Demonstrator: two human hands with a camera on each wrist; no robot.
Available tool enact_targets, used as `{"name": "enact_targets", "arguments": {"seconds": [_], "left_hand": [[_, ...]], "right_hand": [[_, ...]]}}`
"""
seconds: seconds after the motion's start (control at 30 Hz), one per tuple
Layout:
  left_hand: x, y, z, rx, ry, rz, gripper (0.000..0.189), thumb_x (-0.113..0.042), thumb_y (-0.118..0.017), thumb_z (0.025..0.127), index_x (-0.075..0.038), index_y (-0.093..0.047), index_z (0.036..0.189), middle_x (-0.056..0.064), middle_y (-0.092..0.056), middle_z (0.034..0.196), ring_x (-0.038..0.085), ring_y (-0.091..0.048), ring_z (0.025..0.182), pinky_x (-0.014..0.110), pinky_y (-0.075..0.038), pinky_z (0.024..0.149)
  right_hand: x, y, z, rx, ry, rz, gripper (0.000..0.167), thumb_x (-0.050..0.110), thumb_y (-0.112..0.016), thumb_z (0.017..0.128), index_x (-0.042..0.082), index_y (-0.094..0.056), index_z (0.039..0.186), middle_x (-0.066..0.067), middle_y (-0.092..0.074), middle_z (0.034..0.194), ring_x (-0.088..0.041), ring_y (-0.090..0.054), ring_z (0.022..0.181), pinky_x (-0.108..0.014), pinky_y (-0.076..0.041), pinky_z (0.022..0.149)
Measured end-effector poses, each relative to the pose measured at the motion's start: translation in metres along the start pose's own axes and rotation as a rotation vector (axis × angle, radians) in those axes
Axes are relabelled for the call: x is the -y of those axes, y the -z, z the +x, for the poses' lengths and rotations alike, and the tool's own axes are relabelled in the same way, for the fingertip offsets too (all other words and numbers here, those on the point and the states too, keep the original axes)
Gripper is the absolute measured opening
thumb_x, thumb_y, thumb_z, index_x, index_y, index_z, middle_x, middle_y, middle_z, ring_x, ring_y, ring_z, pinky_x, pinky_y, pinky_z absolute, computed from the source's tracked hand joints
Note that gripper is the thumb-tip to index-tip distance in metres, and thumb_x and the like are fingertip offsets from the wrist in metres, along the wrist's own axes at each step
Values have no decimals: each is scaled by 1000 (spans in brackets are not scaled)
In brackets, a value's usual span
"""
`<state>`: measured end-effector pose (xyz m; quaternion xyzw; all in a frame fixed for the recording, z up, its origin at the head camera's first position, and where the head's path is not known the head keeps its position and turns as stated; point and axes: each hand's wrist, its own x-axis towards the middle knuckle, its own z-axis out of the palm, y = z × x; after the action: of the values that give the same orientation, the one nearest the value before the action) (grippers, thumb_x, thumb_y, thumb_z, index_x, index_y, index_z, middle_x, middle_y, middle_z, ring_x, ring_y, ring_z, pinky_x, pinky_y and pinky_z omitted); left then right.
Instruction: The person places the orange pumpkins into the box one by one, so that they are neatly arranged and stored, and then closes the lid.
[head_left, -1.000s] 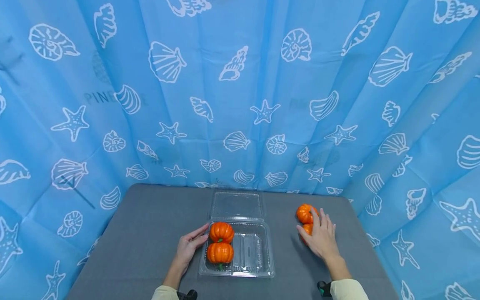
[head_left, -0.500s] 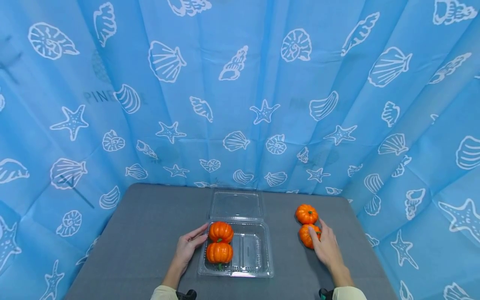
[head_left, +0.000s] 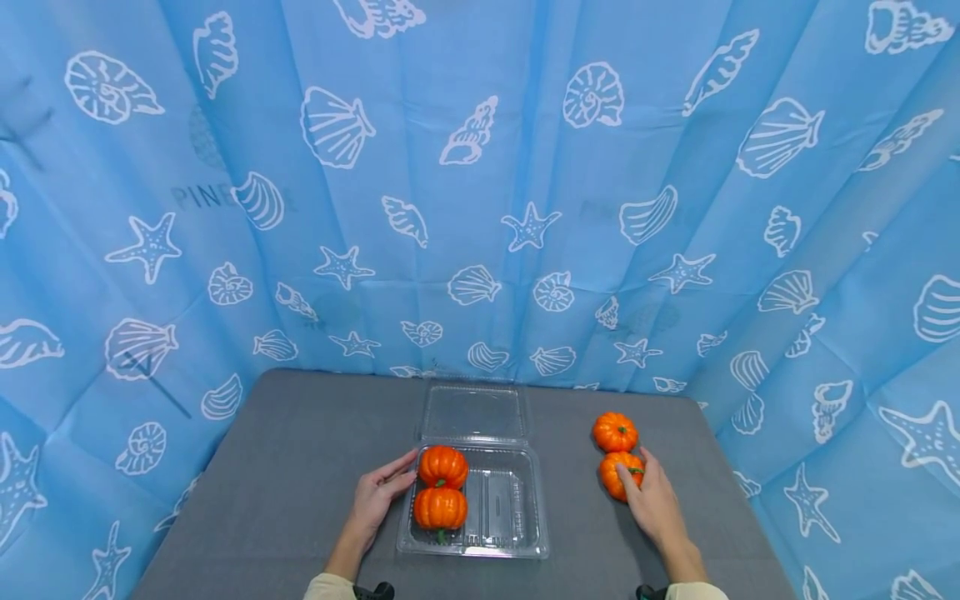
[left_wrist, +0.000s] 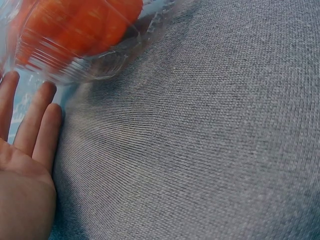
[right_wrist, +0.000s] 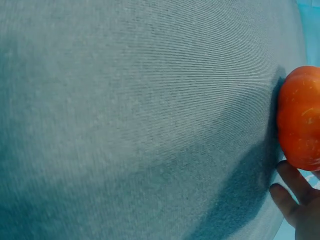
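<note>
In the head view, a clear plastic clamshell container lies on the grey table with its lid folded back. Two orange pumpkins, one far and one near, sit in its left half. My left hand is at the container's left wall; in the left wrist view its fingers extend toward the ridged plastic. To the right, my right hand holds a third pumpkin between thumb and fingers. The right wrist view has fingertips right under that pumpkin.
Another orange pumpkin sits just beyond the held one, close against it. Grey cloth covers the table. A blue curtain with white shells and starfish hangs along the back and sides.
My right hand has drawn back from above the two right pumpkins and now has its thumb and fingers around the nearer one. The left hand and container have stayed put.
</note>
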<state>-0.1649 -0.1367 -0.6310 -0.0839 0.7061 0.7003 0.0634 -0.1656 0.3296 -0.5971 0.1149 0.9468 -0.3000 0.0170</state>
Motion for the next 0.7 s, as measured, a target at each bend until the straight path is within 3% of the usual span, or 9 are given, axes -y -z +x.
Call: {"name": "enact_targets", "arguments": {"seconds": [0.13,0.37,0.7], "left_hand": [[1,0,1,4,6,-16,48,-32,-77,90,-18,-68,135,1,-65,142,16,-61,133,20,-56,97],[2,1,2,-1,6,-12,48,-33,-76,91,-18,-68,136,2,-65,142,18,-61,133,23,-57,97],[2,1,1,15,8,-26,48,-31,-76,92,-16,-67,137,4,-64,143,10,-63,128,19,-57,94]], "right_hand": [[1,-1,0,-23,-10,-4,84,57,-46,104,-5,-25,157,-33,-34,155,-51,-39,141,-67,-32,116],[4,-3,-2,-59,21,-20,78,52,-58,100,-3,-36,152,-29,-40,140,-46,-54,118,-62,-46,100],[13,-11,-5,-62,90,-56,86,54,-66,95,-4,-36,151,-33,-45,139,-48,-56,117,-64,-48,99]]}}
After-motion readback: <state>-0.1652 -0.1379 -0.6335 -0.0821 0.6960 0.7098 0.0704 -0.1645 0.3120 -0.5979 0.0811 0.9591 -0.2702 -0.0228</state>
